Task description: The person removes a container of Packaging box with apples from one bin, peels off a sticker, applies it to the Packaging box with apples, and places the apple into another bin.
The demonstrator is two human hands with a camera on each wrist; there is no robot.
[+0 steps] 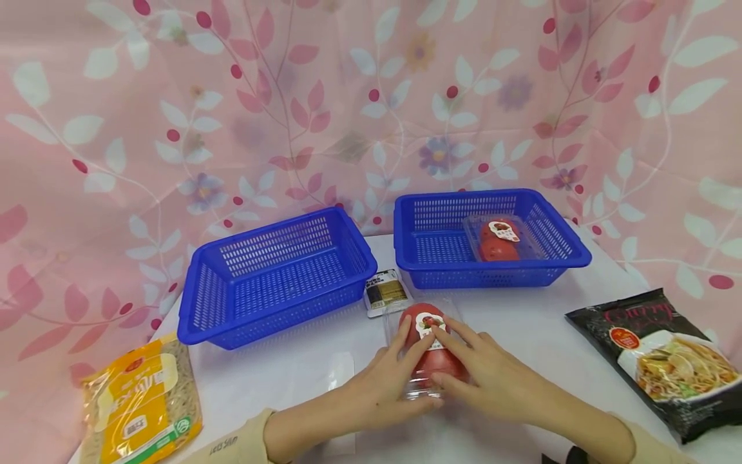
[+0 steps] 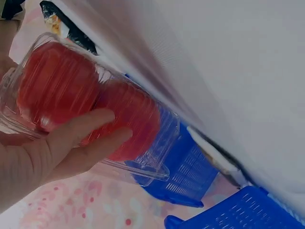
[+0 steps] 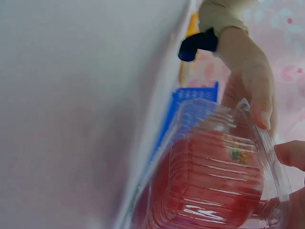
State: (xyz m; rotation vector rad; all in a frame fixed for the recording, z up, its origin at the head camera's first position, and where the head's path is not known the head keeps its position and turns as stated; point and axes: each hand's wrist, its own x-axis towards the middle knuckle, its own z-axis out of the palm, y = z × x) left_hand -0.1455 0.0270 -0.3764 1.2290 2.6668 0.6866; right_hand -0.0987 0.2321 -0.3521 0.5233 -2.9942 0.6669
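A clear plastic box of tomatoes (image 1: pixel 431 370) with a white picture label lies on the white table, in the near middle of the head view. My left hand (image 1: pixel 391 380) rests over its left side with fingers stretched across the lid and the thumb by the near end. From the other side, my right hand (image 1: pixel 493 374) touches the lid with spread fingers. Through the ribbed plastic, red tomatoes (image 2: pixel 59 86) show in the left wrist view, with two straight fingers (image 2: pixel 95 124) along the box. The right wrist view shows the box's rim (image 3: pixel 271 167) between both hands.
Two blue baskets (image 1: pixel 278 322) stand behind; the right one holds another tomato box (image 1: pixel 501 238). Between them lies a small flat packet (image 1: pixel 385 291). A yellow bag (image 1: pixel 139 399) is at left, a black noodle packet (image 1: pixel 666 361) at right. A floral curtain (image 1: pixel 348 96) hangs behind.
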